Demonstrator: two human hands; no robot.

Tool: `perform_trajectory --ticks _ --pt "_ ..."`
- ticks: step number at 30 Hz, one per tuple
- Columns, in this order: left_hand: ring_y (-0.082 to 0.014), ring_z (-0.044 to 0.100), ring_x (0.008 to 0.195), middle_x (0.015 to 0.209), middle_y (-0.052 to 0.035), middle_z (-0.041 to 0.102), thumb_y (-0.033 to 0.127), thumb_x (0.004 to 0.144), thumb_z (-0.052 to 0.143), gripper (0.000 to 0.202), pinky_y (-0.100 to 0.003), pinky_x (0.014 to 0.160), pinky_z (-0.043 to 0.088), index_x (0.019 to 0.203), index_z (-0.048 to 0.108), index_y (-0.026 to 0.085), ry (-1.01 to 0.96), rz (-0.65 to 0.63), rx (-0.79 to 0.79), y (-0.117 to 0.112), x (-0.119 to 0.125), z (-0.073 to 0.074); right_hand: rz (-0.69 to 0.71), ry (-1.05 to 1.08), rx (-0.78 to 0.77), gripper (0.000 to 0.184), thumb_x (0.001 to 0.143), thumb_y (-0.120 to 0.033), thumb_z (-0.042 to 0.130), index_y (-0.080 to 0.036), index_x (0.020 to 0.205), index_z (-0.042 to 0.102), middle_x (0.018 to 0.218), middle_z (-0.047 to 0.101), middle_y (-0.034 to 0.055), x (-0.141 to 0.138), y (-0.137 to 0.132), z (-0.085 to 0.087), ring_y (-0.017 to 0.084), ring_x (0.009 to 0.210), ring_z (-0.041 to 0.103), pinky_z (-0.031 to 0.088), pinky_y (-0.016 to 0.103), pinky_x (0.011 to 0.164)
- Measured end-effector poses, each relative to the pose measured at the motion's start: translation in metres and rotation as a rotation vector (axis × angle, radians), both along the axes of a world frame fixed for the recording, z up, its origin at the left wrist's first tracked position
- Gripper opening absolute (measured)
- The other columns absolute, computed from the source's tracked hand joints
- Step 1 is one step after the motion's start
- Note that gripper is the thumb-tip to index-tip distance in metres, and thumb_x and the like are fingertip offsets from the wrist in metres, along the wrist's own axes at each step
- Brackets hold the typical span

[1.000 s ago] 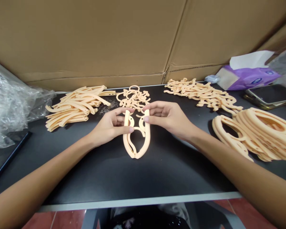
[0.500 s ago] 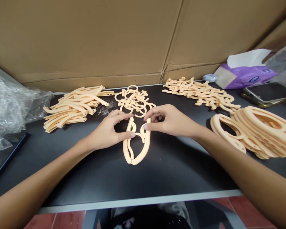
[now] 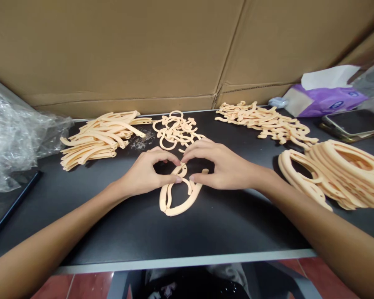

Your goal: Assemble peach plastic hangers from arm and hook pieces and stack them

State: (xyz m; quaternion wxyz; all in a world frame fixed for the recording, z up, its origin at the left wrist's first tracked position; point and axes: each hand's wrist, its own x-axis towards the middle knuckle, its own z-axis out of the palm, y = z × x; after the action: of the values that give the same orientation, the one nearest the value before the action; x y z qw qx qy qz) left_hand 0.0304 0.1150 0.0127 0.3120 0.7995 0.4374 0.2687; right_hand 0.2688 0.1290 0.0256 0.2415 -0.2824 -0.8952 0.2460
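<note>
A peach plastic folding hanger (image 3: 174,199) lies on the black table (image 3: 143,232) in front of me, its two arms joined at the near end. My left hand (image 3: 145,172) pinches the left arm with thumb and fingers. My right hand (image 3: 220,166) pinches the right arm, fingertips meeting the left hand's over the hanger's far end.
Piles of peach parts lie around: curved arms (image 3: 96,139) at back left, hooks (image 3: 176,128) behind my hands, small pieces (image 3: 268,122) at back right, stacked hangers (image 3: 339,172) at right. Crumpled plastic wrap (image 3: 12,141) sits left. A tissue pack (image 3: 324,97), phone (image 3: 352,122) and cardboard wall (image 3: 143,54) stand behind.
The hanger has been lowered from upright to nearly flat on the table. Both hands came closer together over its far end, the arms spreading slightly.
</note>
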Motion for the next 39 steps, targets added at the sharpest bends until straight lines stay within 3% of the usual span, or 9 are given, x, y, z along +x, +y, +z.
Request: perform_trajectory --ticks 12,17,23,28,31,39 --pt "-0.0231 0.061 0.096 0.101 -0.0023 0.072 0.040 0.075 0.078 0.029 -0.038 0.090 0.044 0.095 0.067 0.022 0.074 0.019 0.026 -0.004 0.006 0.003 0.043 -0.055 -0.082 0.037 0.080 -0.037 0.075 -0.022 0.112 0.065 0.121 0.067 0.0085 -0.003 -0.001 -0.005 0.027 0.117 0.056 0.041 0.045 0.104" --pt "-0.0230 0.060 0.097 0.101 -0.0018 0.071 0.038 0.075 0.078 0.027 -0.039 0.091 0.043 0.093 0.065 0.022 0.082 0.005 0.041 -0.004 0.006 0.003 0.046 -0.102 -0.060 0.038 0.081 -0.034 0.073 -0.022 0.116 0.064 0.121 0.067 0.0085 -0.005 -0.003 -0.003 0.027 0.120 0.054 0.037 0.045 0.106" --pt "-0.0222 0.059 0.096 0.100 -0.0017 0.069 0.040 0.074 0.079 0.031 -0.039 0.090 0.042 0.093 0.064 0.021 0.091 0.008 0.039 -0.004 0.005 0.003 0.067 -0.230 -0.108 0.061 0.071 -0.051 0.080 -0.025 0.123 0.064 0.132 0.062 0.0088 0.005 -0.003 0.008 0.035 0.136 0.039 0.025 0.055 0.111" --pt "-0.0214 0.058 0.094 0.098 -0.0011 0.068 0.041 0.072 0.081 0.034 -0.037 0.088 0.043 0.093 0.063 0.021 0.097 0.015 0.042 -0.003 0.005 0.004 0.038 -0.319 -0.098 0.063 0.068 -0.044 0.082 -0.024 0.125 0.065 0.129 0.062 0.0082 0.006 -0.004 0.013 0.033 0.128 0.042 0.027 0.052 0.107" --pt "-0.0215 0.058 0.095 0.099 -0.0010 0.068 0.042 0.072 0.082 0.035 -0.037 0.088 0.043 0.093 0.063 0.021 0.098 0.006 0.050 -0.003 0.005 0.004 0.002 -0.363 -0.078 0.072 0.067 -0.048 0.082 -0.022 0.131 0.063 0.128 0.061 0.0104 0.003 -0.008 0.015 0.034 0.122 0.043 0.030 0.052 0.102" --pt "-0.0197 0.060 0.092 0.099 -0.0018 0.068 0.045 0.074 0.081 0.038 -0.034 0.086 0.045 0.098 0.066 0.020 -0.007 0.019 -0.051 0.000 0.001 0.001 -0.004 -0.384 0.074 0.064 0.066 -0.057 0.082 -0.016 0.114 0.070 0.111 0.064 0.0111 0.001 -0.013 0.012 0.031 0.110 0.048 0.033 0.048 0.095"
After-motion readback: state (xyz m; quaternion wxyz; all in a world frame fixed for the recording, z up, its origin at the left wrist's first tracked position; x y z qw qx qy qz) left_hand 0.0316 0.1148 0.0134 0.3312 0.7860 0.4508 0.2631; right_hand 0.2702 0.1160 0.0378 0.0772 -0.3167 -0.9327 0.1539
